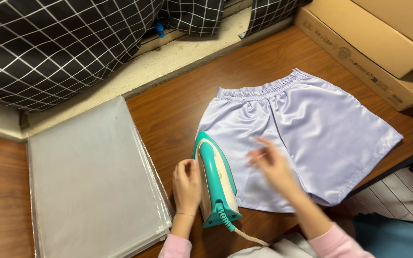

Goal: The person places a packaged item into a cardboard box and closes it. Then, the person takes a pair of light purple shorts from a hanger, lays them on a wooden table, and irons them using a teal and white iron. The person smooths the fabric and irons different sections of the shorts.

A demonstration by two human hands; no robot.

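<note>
The left hand closes its grip on the teal iron, likely heavy and rigid, at six o'clock on the surface, while the open right hand flattens the slippery, soft lilac shorts toward three o'clock.

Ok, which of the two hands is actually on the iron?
The left hand: it rests against the left side of the teal and white iron. The right hand is spread on the lilac satin shorts instead, blurred.
</note>
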